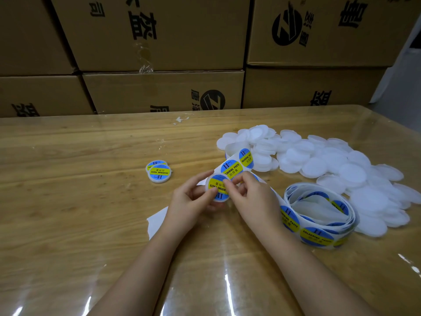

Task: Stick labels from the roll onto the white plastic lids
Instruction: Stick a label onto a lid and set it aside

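Note:
My left hand (pixel 193 197) holds a white plastic lid (pixel 217 188) at its edge, just above the table. A blue and yellow label covers the lid's top. My right hand (pixel 250 197) curls over the lid from the right, with its thumb and fingertips pressing on the label. Behind the hands a strip of backing paper with two more labels (pixel 237 165) runs up from the loose label roll (pixel 319 215) lying at the right. A heap of bare white lids (pixel 330 160) spreads across the right of the table. Two labelled lids (pixel 159 172) lie stacked to the left.
The wooden table (pixel 79 201) has a glossy clear cover. An emptied piece of white backing paper (pixel 157 220) lies under my left wrist. Brown cardboard boxes (pixel 159 42) are stacked along the table's far edge. Small paper scraps (pixel 181 119) lie near the back.

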The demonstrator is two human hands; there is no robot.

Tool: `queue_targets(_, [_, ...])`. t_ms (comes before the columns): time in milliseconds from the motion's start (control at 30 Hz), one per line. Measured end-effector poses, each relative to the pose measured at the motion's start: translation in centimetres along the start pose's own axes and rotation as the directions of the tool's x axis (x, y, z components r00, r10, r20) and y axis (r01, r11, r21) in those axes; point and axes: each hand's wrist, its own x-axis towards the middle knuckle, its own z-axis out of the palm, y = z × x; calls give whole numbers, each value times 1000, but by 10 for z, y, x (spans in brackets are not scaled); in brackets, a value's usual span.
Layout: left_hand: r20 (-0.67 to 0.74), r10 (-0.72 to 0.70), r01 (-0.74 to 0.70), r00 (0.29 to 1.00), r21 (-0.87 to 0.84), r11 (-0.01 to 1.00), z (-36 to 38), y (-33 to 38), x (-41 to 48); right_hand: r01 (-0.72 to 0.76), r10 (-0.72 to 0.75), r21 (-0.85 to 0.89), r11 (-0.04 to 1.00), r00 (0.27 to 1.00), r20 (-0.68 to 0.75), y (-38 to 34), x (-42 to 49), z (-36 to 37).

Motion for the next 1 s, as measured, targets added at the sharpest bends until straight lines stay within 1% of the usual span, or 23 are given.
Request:
queue_targets(167, [-17, -65, 63, 998, -92, 994, -6, 3, 4, 103, -112, 121, 987, 991, 78, -3, -4, 3])
queue_targets(333, [-52, -109, 101, 993, -133, 986, -7, 2, 6, 100, -121, 187, 977, 988, 100, -6, -8, 6])
queue_targets(467, [-74, -112, 99, 991, -154, 983, -8, 2, 6, 85, -139, 398, 914, 985, 107, -7, -7, 8])
queue_targets(567, [-100, -111, 93, 989, -167, 982, -8, 3, 7, 97, -156, 462, 882, 983, 92, -8, -7, 8])
queue_targets(667, [-103, -117, 101, 988, -151, 983, -8, 4, 6, 69, -130, 530, 845, 988, 80, -8, -8, 6])
queue_targets(833, [-108, -141, 129, 984, -113, 985, -7, 5, 4, -47, -23, 626, 779, 994, 104, -5, -6, 9])
queue_targets(1000, [-48, -127, 126, 991, -24, 992, -6, 7, 3, -58, -23, 608, 792, 992, 125, -6, -6, 11])
